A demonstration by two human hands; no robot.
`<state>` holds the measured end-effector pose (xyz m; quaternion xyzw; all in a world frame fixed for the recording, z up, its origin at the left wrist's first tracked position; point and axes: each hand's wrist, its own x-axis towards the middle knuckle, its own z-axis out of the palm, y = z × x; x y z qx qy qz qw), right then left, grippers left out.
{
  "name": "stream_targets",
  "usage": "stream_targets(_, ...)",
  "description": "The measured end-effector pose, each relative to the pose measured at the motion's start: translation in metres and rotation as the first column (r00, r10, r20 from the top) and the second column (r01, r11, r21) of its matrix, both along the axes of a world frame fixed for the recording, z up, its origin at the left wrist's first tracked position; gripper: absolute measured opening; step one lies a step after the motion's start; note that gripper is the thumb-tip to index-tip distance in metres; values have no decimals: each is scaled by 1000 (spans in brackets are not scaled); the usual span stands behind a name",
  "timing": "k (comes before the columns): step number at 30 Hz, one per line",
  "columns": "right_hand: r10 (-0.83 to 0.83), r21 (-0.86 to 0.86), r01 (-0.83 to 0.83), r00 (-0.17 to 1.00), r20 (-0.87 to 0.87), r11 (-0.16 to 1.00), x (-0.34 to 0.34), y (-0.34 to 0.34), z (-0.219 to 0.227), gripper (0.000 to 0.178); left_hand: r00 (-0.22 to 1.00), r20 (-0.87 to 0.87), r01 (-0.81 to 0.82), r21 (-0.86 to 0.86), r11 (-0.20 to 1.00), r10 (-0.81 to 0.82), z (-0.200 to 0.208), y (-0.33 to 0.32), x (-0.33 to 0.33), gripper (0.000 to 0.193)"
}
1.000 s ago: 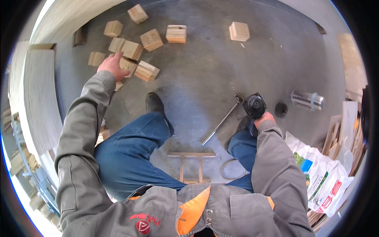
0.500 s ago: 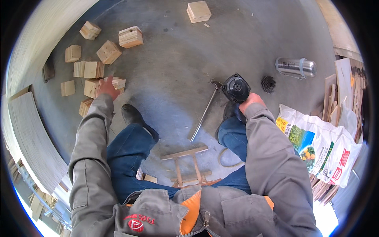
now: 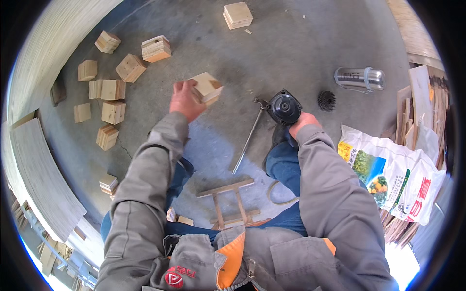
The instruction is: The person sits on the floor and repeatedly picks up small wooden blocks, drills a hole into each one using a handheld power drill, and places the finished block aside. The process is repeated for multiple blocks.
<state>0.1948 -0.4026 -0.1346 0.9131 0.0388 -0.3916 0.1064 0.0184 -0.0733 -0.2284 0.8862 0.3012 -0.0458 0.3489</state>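
My left hand (image 3: 188, 101) is closed on a stacked plywood block (image 3: 207, 88), raised over the concrete floor in front of me. In my right hand (image 3: 304, 123) is a black nail gun (image 3: 284, 107), seen from its round top cap; the rest of its body is mostly hidden under the cap and my hand. A hammer (image 3: 247, 141) with a long metal handle lies just left of the nail gun, its head close to the cap. Right of the gun, a dark coil of nails (image 3: 327, 101) rests on the floor.
Several wooden blocks (image 3: 113, 112) are scattered at the left, and one block (image 3: 238, 15) lies far ahead. A steel flask (image 3: 359, 79), a white printed sack (image 3: 388, 174) and wood strips (image 3: 439, 106) are at the right. A small wooden frame (image 3: 225, 188) stands between my legs.
My left hand has lifted a plywood block from the group at the left and brought it rightward toward the middle. My right hand stays on the nail gun.
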Motion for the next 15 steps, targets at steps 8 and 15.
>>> stream_targets(8, -43, 41, 42, 999, 32, 998, 0, -1, 2, 39, 992, -68, 98, -105, 990, -106, -35, -70, -26, 90)
stream_targets(15, -32, 64, 30, 999, 27, 997, 1, -5, 0, 39, 967, -211, 122, -113, 986, -143, -23, -64, -29, 97)
